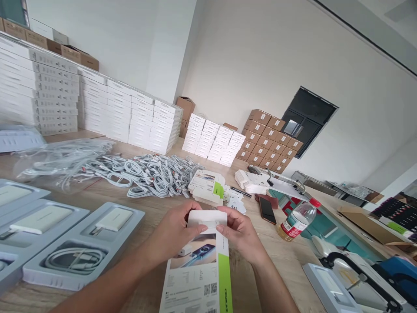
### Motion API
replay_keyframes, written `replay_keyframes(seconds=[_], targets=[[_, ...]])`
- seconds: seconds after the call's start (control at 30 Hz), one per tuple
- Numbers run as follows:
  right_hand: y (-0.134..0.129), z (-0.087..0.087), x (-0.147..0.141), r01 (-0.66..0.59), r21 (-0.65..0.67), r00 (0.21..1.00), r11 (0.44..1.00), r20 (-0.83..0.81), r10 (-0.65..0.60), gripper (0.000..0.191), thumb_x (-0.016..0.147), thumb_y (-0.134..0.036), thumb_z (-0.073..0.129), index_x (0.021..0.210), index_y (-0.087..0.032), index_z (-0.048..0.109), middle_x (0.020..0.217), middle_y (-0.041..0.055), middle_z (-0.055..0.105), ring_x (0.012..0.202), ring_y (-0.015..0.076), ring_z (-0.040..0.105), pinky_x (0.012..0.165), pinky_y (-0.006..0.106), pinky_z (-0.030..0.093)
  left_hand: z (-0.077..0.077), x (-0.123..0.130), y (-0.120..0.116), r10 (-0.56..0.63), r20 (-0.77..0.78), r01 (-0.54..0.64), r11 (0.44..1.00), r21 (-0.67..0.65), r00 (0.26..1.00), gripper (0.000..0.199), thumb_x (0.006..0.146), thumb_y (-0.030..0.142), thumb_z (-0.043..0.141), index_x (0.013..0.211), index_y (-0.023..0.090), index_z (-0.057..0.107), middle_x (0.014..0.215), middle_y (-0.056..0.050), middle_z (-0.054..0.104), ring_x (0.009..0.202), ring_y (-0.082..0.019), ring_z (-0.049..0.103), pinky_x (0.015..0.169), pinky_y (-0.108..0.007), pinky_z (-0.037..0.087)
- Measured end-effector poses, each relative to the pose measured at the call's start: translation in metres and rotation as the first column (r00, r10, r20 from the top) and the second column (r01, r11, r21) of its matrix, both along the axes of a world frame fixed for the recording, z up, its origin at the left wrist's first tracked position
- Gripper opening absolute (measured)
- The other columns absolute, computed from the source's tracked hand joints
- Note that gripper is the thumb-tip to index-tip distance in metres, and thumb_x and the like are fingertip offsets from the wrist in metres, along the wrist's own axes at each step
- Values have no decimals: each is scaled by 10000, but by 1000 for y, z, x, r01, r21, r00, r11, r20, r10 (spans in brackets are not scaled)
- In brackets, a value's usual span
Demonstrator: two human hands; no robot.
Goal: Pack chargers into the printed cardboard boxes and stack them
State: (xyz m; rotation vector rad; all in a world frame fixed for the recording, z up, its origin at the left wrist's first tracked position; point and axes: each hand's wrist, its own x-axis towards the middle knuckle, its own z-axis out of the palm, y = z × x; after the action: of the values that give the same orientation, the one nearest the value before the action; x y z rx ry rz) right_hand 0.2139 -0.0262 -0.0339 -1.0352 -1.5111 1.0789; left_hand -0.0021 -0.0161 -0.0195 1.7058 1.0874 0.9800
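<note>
A white and green printed charger box (192, 278) lies in front of me, its top end pointing away. My left hand (177, 230) grips the left side of its end flap, the thumb pressed on the hang-hole area. From the other side my right hand (241, 232) pinches the same flap, with its fingers behind and thumb in front. Just beyond my hands rests a stack of flattened printed boxes (206, 187). To the left is a blue-grey tray (130, 221) bearing a white charger (112, 218) and a coiled cable (74, 259).
A heap of grey cables (159, 174) spreads across the table behind, beside a clear plastic bag (42, 165). White boxes (117, 113) are stacked along the back. On the right are a phone (267, 210), a red-capped bottle (298, 219) and a black-handled machine (352, 274).
</note>
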Motion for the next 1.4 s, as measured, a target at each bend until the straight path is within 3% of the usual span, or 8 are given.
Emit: replay_keyframes(seconds=[0.13, 0.37, 0.53, 0.93, 1.17, 1.4], targets=[[1, -3, -3, 24, -33, 996, 999, -90, -27, 513, 636, -420, 860, 1075, -217, 687, 898, 39, 769, 766, 199, 691, 721, 360, 568, 2, 0, -2, -27, -2, 27, 1000, -3, 1000, 145, 731, 272, 658, 824, 243, 551, 666, 63, 611, 540, -125, 540, 485, -222, 394], [2, -4, -3, 39, -39, 992, 998, -119, -43, 454, 636, -358, 868, 1040, -231, 704, 851, 9, 770, 716, 165, 682, 693, 311, 559, -1, 0, -1, -7, -27, 8, 1000, 26, 1000, 79, 775, 287, 612, 826, 247, 568, 621, 76, 585, 497, -113, 501, 497, -232, 388], [2, -7, -3, 78, -43, 989, 996, -120, -83, 445, 620, -343, 877, 1019, -228, 717, 835, 3, 773, 700, 158, 672, 679, 299, 553, -9, 0, 4, 29, -87, -22, 997, 81, 996, 99, 795, 330, 617, 835, 249, 576, 639, 70, 611, 549, -133, 529, 516, -240, 363], [6, -12, -4, 136, -49, 983, 989, -119, -141, 470, 577, -367, 897, 982, -199, 730, 788, 12, 765, 665, 162, 651, 642, 299, 537, -17, 0, 8, 30, -69, -22, 993, 114, 997, 105, 817, 335, 590, 849, 235, 585, 670, 46, 632, 630, -171, 588, 564, -259, 378], [4, -10, -7, 160, -53, 979, 986, -123, -165, 452, 575, -357, 894, 958, -190, 723, 767, 14, 750, 645, 153, 625, 624, 296, 518, -17, 3, 6, 27, -20, -25, 996, 85, 999, 117, 820, 341, 597, 823, 227, 568, 677, 40, 653, 628, -173, 605, 577, -266, 400], [-2, -3, -15, 155, -11, 976, 988, -156, -155, 315, 636, -320, 852, 863, -198, 670, 706, -30, 672, 590, 114, 549, 539, 238, 440, -22, 7, 12, -24, 144, 23, 1000, 14, 989, 142, 797, 324, 627, 826, 215, 541, 677, 36, 639, 611, -166, 604, 548, -253, 394]])
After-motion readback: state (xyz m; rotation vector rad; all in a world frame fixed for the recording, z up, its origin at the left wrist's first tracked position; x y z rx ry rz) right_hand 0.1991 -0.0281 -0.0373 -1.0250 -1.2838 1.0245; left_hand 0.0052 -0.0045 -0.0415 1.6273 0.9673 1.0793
